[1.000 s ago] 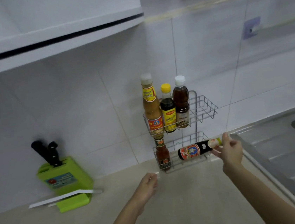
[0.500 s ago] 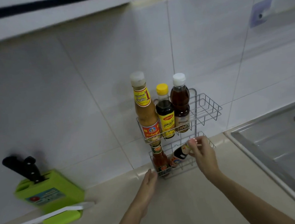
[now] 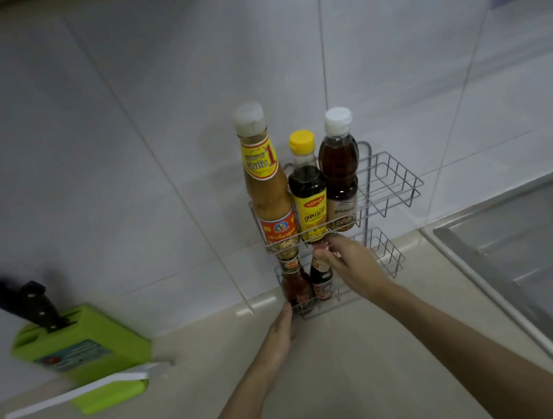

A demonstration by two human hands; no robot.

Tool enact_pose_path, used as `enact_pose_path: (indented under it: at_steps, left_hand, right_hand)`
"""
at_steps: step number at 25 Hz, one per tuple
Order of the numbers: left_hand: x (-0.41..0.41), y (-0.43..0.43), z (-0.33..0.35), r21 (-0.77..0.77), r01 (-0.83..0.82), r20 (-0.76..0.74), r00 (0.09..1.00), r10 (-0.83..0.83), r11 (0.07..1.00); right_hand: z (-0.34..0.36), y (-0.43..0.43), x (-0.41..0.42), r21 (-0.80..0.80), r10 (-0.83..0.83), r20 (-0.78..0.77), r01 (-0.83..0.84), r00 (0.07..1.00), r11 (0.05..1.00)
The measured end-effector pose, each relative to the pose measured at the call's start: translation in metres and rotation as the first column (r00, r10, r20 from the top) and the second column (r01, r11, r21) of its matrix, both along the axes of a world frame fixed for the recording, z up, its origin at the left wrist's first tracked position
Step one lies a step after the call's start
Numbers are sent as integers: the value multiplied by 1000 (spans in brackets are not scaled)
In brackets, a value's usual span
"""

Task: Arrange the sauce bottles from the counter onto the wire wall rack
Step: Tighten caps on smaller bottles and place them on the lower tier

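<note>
Head view, hands first. Right hand [image 3: 350, 266]: fingers pinched on the cap end of a small dark bottle [image 3: 321, 278], which stands close to upright in the lower tier of the wire rack [image 3: 386, 176]. Left hand [image 3: 280, 334]: fingers extended and loosely together, holding nothing, fingertips touching or just beside the rack's lower front-left corner; whether it steadies the wire I cannot tell.

Lower tier: a small red-sauce bottle [image 3: 294, 285] at the left, the held bottle just beside it on the right; open wire to the right of both. Upper tier: tall orange-sauce bottle [image 3: 267, 183], yellow-capped dark bottle [image 3: 307, 192], white-capped brown bottle [image 3: 339, 174], packed side by side at the left; the right part of that basket stands bare.

Step in hand, by judgement: seating the bottle in the lower tier. No further bottle shows on the counter [image 3: 338, 367]. Next move calls for letting go once the base sits flat, then drawing the hand out low and forward, since the upper basket floor hangs just above the cap.

Surroundings: sink edge [image 3: 473, 255] to the right, green knife block [image 3: 80, 348] well apart at left, bare counter between.
</note>
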State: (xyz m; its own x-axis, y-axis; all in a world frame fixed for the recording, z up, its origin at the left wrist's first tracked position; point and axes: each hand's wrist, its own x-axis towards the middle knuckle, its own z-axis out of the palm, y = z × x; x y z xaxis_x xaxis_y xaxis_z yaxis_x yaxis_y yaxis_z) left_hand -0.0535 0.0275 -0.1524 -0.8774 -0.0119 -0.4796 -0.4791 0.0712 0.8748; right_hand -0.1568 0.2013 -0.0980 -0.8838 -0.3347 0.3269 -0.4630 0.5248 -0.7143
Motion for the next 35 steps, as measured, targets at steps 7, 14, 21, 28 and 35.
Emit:
enact_pose_path:
  at_steps: [7,14,21,28,35]
  left_hand:
    - [1,0,3,-4,35,-11,999,-35,999]
    - [1,1,-3,-38,41,-30,999,-42,998]
    - [-3,1,2,-99,57,5,998,-57,993]
    - [26,3,18,-196,123,26,992,-120,973]
    - [113,19,5,-425,348,-12,921,-390,836]
  right_hand:
    - [0,-4,-4,19,-73,9,73,997,997]
    - [3,-6,1,16,0,46,-1,999,1000]
    - [-2,-4,3,-119,76,177,-56,981,991]
    - [-14,27,31,-68,-9,285,29,959,997]
    - [-1,89,137,-44,97,335,-87,937,995]
